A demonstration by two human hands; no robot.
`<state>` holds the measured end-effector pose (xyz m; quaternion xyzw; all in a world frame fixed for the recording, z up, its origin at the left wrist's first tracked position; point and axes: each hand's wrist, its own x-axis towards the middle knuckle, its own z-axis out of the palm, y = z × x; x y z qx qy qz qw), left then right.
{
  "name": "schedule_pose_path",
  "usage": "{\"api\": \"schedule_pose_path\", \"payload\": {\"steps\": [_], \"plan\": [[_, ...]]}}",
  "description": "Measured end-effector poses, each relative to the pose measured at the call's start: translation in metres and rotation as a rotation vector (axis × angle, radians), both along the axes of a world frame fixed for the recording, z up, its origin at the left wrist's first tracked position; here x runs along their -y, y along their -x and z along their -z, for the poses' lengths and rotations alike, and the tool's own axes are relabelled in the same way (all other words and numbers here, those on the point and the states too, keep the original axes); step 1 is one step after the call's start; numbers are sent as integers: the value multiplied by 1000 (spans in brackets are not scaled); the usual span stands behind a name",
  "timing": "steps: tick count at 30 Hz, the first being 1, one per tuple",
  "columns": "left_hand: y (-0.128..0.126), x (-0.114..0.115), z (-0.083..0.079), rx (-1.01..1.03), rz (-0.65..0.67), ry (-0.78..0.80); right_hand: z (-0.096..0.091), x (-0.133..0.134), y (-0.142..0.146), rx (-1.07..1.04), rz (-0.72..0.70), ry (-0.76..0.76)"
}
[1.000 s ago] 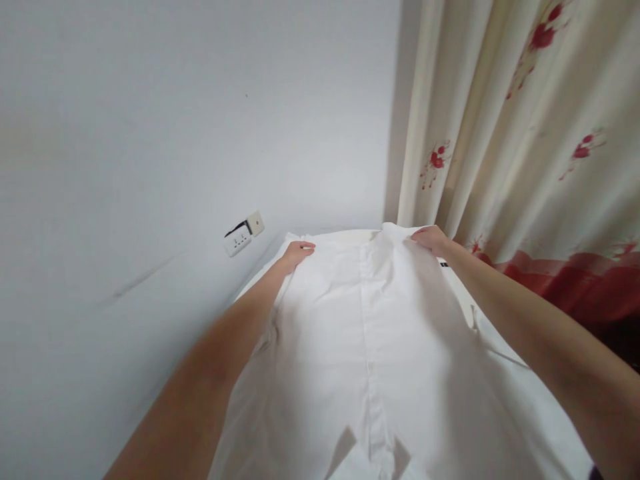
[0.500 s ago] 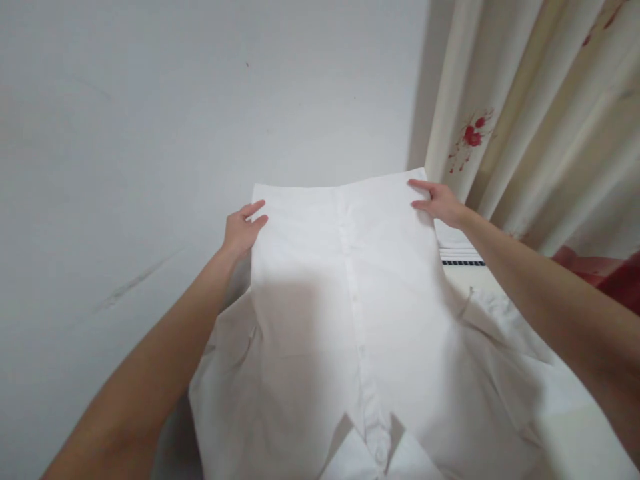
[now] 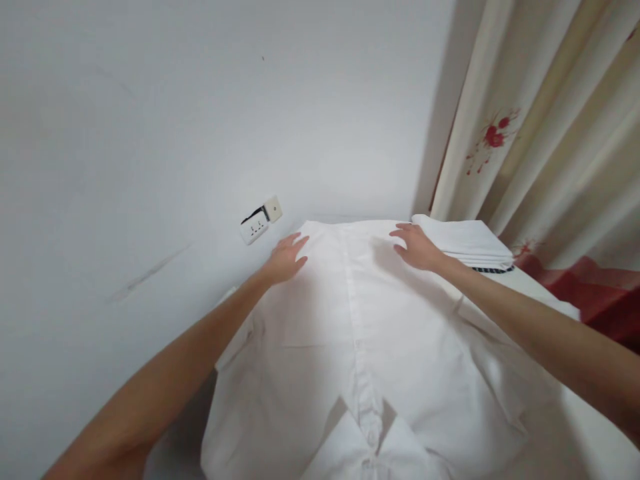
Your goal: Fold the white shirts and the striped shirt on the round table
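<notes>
A white button-up shirt [image 3: 360, 347] lies spread flat in front of me, collar nearest me and hem at the far end. My left hand [image 3: 286, 257] rests flat with fingers stretched out on the far left part of the shirt. My right hand [image 3: 415, 245] hovers or rests with fingers spread over the far right part, near the hem. Neither hand holds anything.
A stack of folded white cloth [image 3: 465, 241] lies just beyond my right hand, with a dark striped edge beneath it. A wall socket [image 3: 260, 221] sits on the white wall at the left. A cream curtain with red flowers [image 3: 550, 133] hangs at the right.
The far end of the shirt, held up half a second ago, now lies flat. Both hands have let go of the hem and opened onto the cloth.
</notes>
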<state>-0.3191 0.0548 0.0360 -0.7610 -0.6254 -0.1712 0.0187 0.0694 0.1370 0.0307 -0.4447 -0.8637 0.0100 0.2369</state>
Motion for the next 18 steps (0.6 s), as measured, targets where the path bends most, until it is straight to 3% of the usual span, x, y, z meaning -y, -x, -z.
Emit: {"api": "schedule_pose_path", "payload": {"steps": [4, 9, 13, 18], "plan": [[-42, 95, 2, -40, 404, 68, 20, 87, -20, -5, -268, 80], [-74, 201, 8, 71, 528, 184, 31, 196, -50, -95, -395, 184], [-90, 254, 13, 100, 632, 247, 31, 256, -69, -81, -466, 220], [-104, 298, 23, -3, 740, 316, 30, 300, -86, 6, -563, 197]]}}
